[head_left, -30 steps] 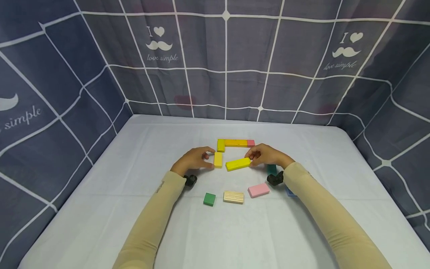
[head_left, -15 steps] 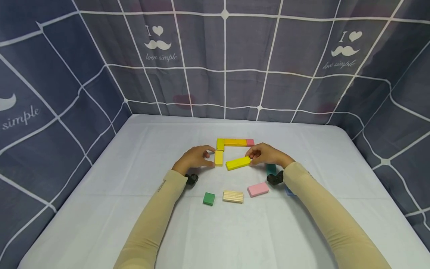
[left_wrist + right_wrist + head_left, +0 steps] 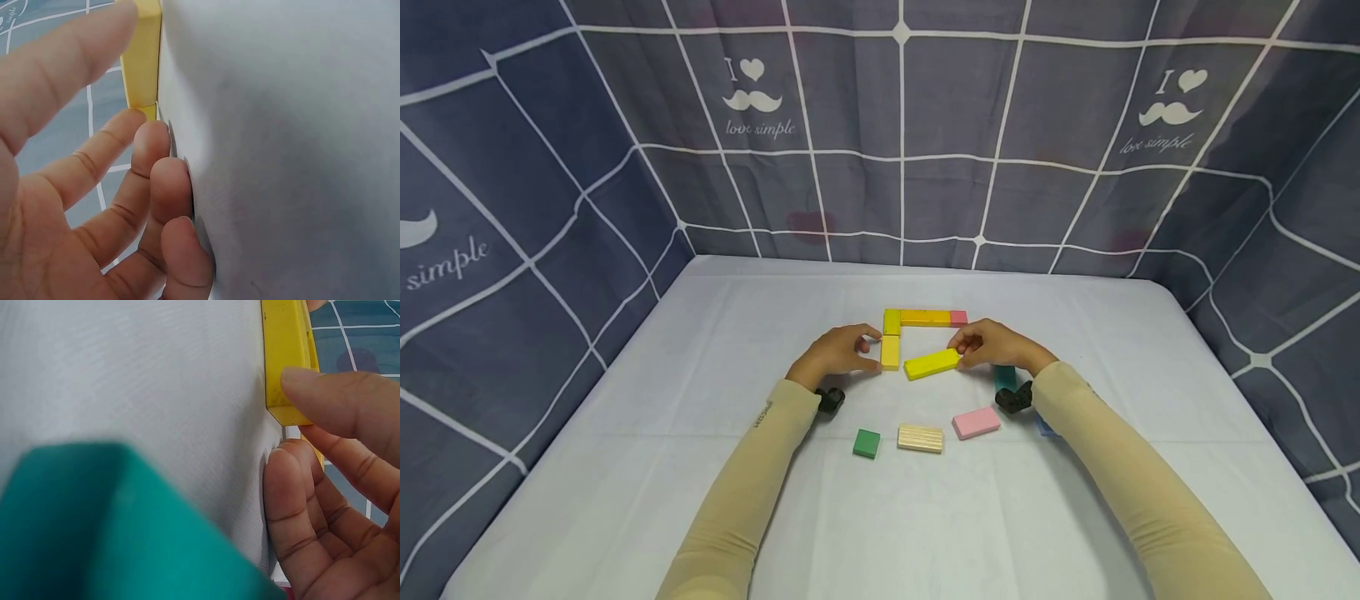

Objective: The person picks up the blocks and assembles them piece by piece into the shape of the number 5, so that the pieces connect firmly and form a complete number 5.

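One long yellow block (image 3: pixel 932 364), right grip (image 3: pixel 996 344) pinching | one shorter block (image 3: pixel 890 353), left grip (image 3: pixel 833 353) spread

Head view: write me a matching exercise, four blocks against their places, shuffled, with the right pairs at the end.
Column one
1. Green square block
2. Striped wooden block
3. Small pink block
4. Bright yellow bar

Column two
A. At the right end of the far row
B. Pinched by the right hand
C. Nearest the left sleeve
D. Between a green block and a larger pink block

Right pairs: 1-C, 2-D, 3-A, 4-B
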Action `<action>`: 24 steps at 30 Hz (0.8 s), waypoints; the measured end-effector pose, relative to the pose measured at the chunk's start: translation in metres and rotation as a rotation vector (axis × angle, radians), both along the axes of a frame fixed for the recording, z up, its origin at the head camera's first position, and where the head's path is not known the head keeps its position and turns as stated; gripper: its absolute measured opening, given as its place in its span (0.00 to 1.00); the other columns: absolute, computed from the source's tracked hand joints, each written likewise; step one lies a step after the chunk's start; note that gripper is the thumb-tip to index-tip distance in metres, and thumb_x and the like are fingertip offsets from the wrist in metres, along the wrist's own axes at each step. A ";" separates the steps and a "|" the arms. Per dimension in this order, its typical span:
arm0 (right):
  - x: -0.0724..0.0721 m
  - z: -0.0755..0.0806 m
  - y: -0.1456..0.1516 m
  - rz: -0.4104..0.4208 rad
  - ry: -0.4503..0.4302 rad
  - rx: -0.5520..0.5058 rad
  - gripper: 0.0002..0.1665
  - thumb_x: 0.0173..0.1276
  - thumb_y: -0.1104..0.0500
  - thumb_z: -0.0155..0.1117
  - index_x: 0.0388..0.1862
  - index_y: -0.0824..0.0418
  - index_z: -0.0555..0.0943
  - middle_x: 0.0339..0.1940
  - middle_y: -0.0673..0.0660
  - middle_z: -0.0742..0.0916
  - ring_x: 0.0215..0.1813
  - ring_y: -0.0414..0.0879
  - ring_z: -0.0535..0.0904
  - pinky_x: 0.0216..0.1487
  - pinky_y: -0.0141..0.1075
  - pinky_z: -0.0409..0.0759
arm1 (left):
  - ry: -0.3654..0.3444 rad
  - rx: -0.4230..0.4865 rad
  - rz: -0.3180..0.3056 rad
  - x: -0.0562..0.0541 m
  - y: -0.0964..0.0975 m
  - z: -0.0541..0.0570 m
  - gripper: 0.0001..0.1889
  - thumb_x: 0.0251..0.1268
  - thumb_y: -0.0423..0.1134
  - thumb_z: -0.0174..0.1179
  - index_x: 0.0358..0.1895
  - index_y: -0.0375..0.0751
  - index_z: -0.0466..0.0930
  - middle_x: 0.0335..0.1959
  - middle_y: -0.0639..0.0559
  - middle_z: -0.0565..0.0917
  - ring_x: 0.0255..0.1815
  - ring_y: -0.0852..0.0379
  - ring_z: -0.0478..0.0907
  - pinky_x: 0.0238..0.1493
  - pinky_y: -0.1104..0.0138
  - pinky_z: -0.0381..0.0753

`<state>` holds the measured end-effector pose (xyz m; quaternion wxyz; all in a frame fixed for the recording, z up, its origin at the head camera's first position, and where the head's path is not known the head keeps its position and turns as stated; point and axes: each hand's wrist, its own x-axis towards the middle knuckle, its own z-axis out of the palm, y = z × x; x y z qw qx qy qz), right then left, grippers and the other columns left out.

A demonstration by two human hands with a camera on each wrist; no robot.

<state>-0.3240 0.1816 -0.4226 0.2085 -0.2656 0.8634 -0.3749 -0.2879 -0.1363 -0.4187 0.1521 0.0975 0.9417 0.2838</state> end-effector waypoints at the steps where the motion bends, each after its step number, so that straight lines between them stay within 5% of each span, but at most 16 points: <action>1: 0.000 0.000 0.000 -0.001 0.001 -0.001 0.16 0.70 0.69 0.75 0.54 0.74 0.84 0.43 0.61 0.86 0.45 0.49 0.77 0.50 0.32 0.78 | 0.001 0.002 -0.001 0.000 0.000 0.000 0.32 0.69 0.46 0.76 0.75 0.49 0.78 0.58 0.45 0.86 0.54 0.47 0.79 0.62 0.53 0.78; 24: -0.006 0.001 -0.010 -0.062 0.004 0.039 0.17 0.72 0.70 0.73 0.57 0.72 0.83 0.40 0.58 0.82 0.38 0.47 0.76 0.41 0.33 0.81 | 0.003 0.019 0.005 0.002 0.001 -0.001 0.29 0.70 0.46 0.76 0.72 0.48 0.80 0.59 0.45 0.86 0.56 0.46 0.80 0.62 0.52 0.78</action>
